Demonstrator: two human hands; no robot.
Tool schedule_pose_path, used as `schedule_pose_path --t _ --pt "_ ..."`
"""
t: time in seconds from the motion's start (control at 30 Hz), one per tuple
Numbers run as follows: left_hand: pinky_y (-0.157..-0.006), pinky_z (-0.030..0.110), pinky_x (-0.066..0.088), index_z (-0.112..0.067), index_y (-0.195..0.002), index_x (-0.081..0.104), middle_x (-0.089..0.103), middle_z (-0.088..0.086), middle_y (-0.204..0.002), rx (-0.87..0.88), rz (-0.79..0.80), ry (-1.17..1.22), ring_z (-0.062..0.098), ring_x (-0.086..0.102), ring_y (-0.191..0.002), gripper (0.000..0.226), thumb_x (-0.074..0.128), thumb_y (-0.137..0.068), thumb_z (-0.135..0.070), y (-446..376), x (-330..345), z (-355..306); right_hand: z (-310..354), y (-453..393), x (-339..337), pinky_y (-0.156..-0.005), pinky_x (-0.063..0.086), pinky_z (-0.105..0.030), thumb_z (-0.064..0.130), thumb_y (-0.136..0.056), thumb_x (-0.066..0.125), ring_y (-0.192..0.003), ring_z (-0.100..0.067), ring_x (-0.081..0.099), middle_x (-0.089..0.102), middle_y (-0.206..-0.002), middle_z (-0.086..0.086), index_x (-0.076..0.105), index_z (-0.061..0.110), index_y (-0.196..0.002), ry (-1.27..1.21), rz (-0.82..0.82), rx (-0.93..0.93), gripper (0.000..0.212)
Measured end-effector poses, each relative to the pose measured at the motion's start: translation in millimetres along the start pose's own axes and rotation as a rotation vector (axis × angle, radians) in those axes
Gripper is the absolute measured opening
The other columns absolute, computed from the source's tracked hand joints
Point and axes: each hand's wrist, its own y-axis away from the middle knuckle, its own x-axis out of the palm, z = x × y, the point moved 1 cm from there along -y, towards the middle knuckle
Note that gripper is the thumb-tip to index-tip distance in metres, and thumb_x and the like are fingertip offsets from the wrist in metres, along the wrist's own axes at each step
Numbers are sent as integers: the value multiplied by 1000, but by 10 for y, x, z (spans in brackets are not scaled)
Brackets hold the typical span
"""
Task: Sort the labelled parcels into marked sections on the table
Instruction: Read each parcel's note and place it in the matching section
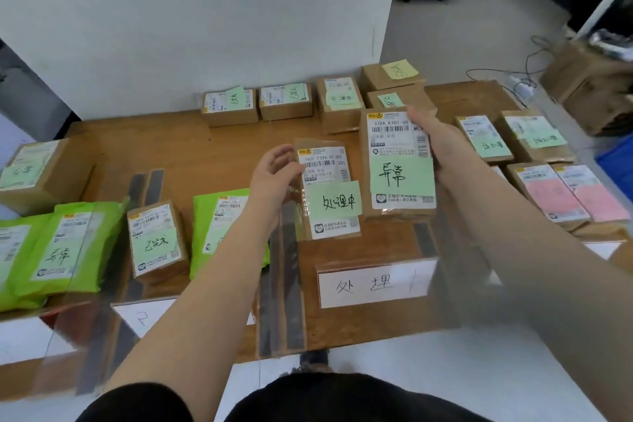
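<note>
Worktop (219,147): row of small boxes (229,108) along back edge by the wall. Mailer bags (61,250) front-left, box (156,240) between them. Tape strips (281,301) run front-centre, section card (373,284) just right. More boxes (544,195) far right.

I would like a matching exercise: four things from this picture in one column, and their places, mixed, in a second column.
Things:
1. small parcel
2. large parcel
3. yellow note
4. white sign

Places:
A. on a box at the far edge of the table
B. in the right hand
C. at the near edge of the table
D. in the left hand

Pairs: 1-D, 2-B, 3-A, 4-C
</note>
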Motion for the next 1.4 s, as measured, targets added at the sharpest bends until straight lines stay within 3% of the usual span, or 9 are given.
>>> schedule_pose_path --t 0.23,0.37,0.53,0.73,0.87,1.0,1.13,1.23,1.4 --pt "-97 52 47 -35 -97 60 63 -3 -117 -154 23 -94 29 61 -110 31 68 -80 -10 -451 216 405 -47 -324 -69 -75 59 -37 37 -85 66 -85 -21 73 76 -93 -3 67 17 -95 21 -8 40 23" --pt "-85 41 49 -26 -113 57 62 -5 -114 -206 -13 -127 23 61 -107 37 66 -82 -8 -559 319 597 -102 -513 -64 -66 58 -31 37 -86 65 -77 -19 73 76 -88 -3 68 15 -95 62 29 56 24" --pt "-79 36 40 -22 -123 56 60 2 -124 -272 -75 -161 20 56 -97 45 67 -82 -9 -618 369 873 -181 -728 -118 -77 58 -35 36 -86 65 -79 -21 72 75 -86 -3 68 15 -92 118 63 78 22" --pt "-102 40 40 -23 -129 52 58 0 -128 -347 -106 -251 21 55 -113 46 62 -84 -15 -704 417 1089 -302 -914 -208 -86 55 -42 37 -85 66 -87 -25 72 76 -88 -5 69 14 -94 133 104 128 25" --pt "-98 41 45 -18 -132 48 58 5 -128 -367 -161 -269 21 58 -106 48 59 -86 -9 -734 447 1119 -350 -972 -206 -90 54 -45 37 -85 66 -90 -27 72 76 -91 -7 69 13 -98 138 146 135 28" --pt "-95 32 43 -14 -135 44 50 3 -138 -273 -226 -344 23 52 -120 55 62 -83 -7 -589 489 973 -399 -981 -122 -94 51 -48 37 -83 68 -95 -29 70 75 -93 -9 69 12 -96 102 201 143 28" --pt "-103 41 41 -30 -129 49 49 -1 -140 -144 -210 -129 20 50 -123 55 66 -77 -35 -188 572 588 -434 -873 76 -88 54 -47 35 -83 69 -87 -27 72 75 -90 -8 69 12 -98 28 268 185 28" --pt "-78 38 53 -44 -111 54 61 2 -126 -104 -128 -11 25 62 -107 40 66 -73 -41 188 549 293 -427 -709 282 -85 56 -46 35 -83 69 -82 -26 73 76 -87 -8 67 11 -98 -16 338 171 28" --pt "-76 35 58 -39 -115 48 63 3 -119 -26 -107 29 20 68 -96 45 64 -84 -10 734 297 118 -387 -329 679 -81 57 -46 37 -85 66 -86 -28 72 74 -96 -11 64 8 -110 -43 433 134 39"
